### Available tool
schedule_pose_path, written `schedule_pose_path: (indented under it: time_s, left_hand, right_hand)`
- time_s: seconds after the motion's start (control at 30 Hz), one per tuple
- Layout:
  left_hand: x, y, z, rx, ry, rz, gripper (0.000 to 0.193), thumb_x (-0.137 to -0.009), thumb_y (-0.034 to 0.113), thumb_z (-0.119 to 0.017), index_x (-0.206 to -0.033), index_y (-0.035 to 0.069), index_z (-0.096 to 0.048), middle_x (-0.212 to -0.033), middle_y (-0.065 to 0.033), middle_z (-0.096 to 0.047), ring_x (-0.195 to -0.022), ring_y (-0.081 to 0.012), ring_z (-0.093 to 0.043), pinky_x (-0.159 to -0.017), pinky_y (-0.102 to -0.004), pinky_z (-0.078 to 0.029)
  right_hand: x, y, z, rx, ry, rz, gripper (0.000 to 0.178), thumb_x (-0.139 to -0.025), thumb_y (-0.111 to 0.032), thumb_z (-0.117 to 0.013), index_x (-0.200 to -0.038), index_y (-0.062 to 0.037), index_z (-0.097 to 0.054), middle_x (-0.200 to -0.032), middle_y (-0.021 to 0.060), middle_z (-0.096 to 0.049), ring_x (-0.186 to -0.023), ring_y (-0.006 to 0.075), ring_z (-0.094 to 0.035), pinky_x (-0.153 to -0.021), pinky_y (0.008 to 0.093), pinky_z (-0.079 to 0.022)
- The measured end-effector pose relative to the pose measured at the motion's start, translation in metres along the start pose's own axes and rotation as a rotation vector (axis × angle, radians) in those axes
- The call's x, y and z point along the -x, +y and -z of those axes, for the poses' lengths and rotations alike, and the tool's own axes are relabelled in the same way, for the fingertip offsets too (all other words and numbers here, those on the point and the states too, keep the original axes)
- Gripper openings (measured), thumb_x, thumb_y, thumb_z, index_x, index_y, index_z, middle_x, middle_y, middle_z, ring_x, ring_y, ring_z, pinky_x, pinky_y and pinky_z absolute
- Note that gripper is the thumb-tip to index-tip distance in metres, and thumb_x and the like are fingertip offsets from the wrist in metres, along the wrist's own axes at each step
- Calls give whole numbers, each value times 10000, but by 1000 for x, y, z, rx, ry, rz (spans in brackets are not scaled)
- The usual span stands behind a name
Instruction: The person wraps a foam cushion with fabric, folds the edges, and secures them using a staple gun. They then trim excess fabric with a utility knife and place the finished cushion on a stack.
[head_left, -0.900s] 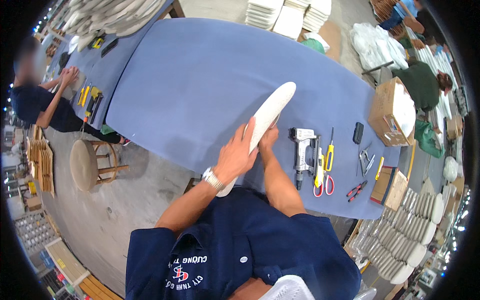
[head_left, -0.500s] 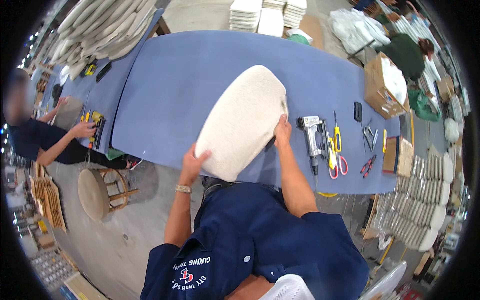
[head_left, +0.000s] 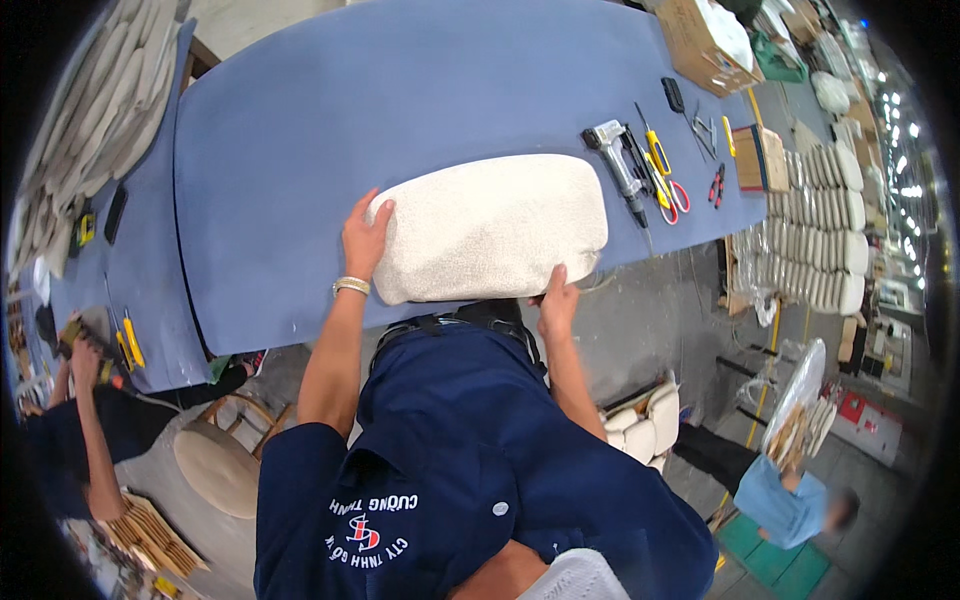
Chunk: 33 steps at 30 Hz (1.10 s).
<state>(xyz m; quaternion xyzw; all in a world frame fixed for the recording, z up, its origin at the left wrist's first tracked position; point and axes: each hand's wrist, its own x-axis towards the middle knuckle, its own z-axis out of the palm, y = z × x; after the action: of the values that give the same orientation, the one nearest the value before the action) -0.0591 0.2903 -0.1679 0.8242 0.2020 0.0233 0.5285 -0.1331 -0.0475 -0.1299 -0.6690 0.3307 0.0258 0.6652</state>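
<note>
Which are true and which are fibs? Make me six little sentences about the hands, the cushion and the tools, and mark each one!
1. The left hand and right hand both touch the cushion. True.
2. The cushion is black. False: it is cream.
3. The screwdriver has a yellow handle. True.
4. The pliers lie to the right of the screwdriver. True.
5. The right hand holds the pliers. False: they lie on the table.
6. The wristband is on the right arm. False: it is on the left arm.
</note>
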Motion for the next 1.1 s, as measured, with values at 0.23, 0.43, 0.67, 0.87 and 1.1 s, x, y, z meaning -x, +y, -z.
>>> schedule_pose_path:
  time_s: [0.23,0.43,0.67,0.87,1.1]
  left_hand:
    - [-15,18,-9,-202,-111,-75,586,-1005,426,-644,-1453,55,-567,-1426,-258,-593,-1358,-405,-543,-1139,-456,-422]
    - [11,8,-8,-142,-78,-123,842,-949,433,-730,-1561,-13,-360,-1515,-291,-488,-1395,-405,-500,-1160,-453,-399]
    - [77,27,-5,-62,-89,-29,991,-876,424,-823,-1586,-12,-286,-1542,-309,-441,-1407,-418,-482,-1148,-457,-413]
    - [79,14,-16,-105,-148,-64,988,-881,411,-809,-1606,16,-266,-1574,-339,-361,-1470,-437,-379,-1200,-498,-333]
    - [71,59,-37,-745,-398,-693,741,-974,525,-612,-1599,192,-393,-1674,-236,-256,-1563,-390,-214,-1229,-619,-191]
  right_hand:
    - [37,23,-4,-137,81,-21,527,-1117,-391,-433,-1153,93,-639,-1027,179,-727,-825,233,-707,-672,371,-575]
    - [42,28,-42,-599,116,-275,605,-1081,-420,-538,-1451,55,-470,-1417,179,-581,-1264,272,-598,-1049,457,-490]
    - [29,36,-9,-388,216,-6,602,-1084,-438,-524,-1385,84,-524,-1339,181,-643,-1151,292,-674,-951,441,-564]
    - [19,85,5,-523,253,-203,590,-1102,-458,-411,-1553,-77,-399,-1487,152,-537,-1327,357,-562,-1017,573,-507]
    - [-18,45,-20,-737,570,-355,735,-1089,-552,-325,-1517,42,-398,-1508,183,-505,-1340,390,-538,-1087,543,-473]
